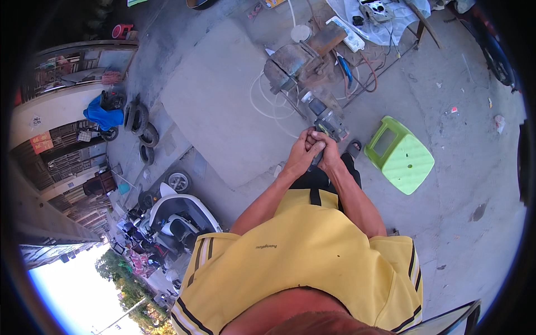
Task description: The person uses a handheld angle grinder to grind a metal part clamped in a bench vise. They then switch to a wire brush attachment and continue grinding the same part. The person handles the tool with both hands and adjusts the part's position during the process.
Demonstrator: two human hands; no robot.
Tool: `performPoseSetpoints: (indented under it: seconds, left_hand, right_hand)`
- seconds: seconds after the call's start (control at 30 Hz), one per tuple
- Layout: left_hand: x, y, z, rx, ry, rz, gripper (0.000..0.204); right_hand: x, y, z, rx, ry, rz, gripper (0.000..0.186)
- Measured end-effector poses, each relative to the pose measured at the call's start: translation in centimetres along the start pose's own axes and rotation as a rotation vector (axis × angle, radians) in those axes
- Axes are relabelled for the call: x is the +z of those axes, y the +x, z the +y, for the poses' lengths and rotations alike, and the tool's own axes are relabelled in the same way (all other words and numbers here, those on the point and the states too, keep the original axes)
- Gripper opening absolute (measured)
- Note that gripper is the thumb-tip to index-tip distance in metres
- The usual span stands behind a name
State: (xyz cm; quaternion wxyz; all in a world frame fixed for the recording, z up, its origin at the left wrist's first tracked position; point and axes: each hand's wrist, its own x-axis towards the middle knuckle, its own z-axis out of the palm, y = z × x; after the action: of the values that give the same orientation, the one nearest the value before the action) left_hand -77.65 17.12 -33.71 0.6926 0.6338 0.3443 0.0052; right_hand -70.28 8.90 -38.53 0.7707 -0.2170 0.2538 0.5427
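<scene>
Both my hands come together in front of my body around a dark grey pistol-grip power tool (331, 124), which looks like a drill or impact wrench. My left hand (302, 151) is closed against the grip from the left. My right hand (326, 147) wraps the grip from the right, its fingers meeting the left ones. The tool's silver nose points away from me, toward a worn, rusty metal block (283, 68) on a stand. Whether the nose touches anything there I cannot tell. The fingers hide most of the grip.
A lime green plastic stool (410, 162) stands to the right. Beyond the block lie a white power strip (347, 34), a blue-handled tool (344, 68), loose cables and a metal part (375, 11) on plastic sheeting. Tyres (137, 118) and a white scooter (187, 215) are at the left.
</scene>
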Motion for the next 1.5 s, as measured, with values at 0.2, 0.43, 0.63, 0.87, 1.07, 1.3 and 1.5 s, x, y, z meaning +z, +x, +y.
performPoseSetpoints:
  seconds: [0.2,0.43,0.63,0.87,1.07,1.3,1.5]
  left_hand:
    - [-1.1,0.1,1.8,-0.020,0.281,-0.047,0.070]
    - [-3.2,0.5,-1.2,0.007,0.261,-0.133,0.070]
    - [-3.0,1.0,0.1,0.064,0.325,-0.145,0.071]
    - [-3.6,1.6,0.3,0.038,0.320,-0.166,0.067]
    - [-3.1,2.5,0.2,0.063,0.378,-0.110,0.072]
    - [-1.6,2.8,1.5,0.049,0.265,-0.115,0.064]
    - [-1.0,3.0,1.1,0.029,0.171,-0.100,0.061]
  right_hand:
    - [1.0,0.0,0.4,-0.048,0.067,-0.008,0.011]
    - [1.3,0.4,2.2,-0.133,0.028,0.035,0.010]
    - [-0.2,1.5,2.3,-0.190,-0.016,0.016,0.011]
    - [0.1,2.0,3.3,-0.160,0.089,0.087,0.012]
    - [-0.4,2.5,3.5,-0.247,-0.005,0.079,0.014]
    - [-0.2,1.6,2.8,-0.264,-0.084,0.116,0.014]
    - [-1.5,2.7,3.3,-0.302,-0.167,0.093,0.015]
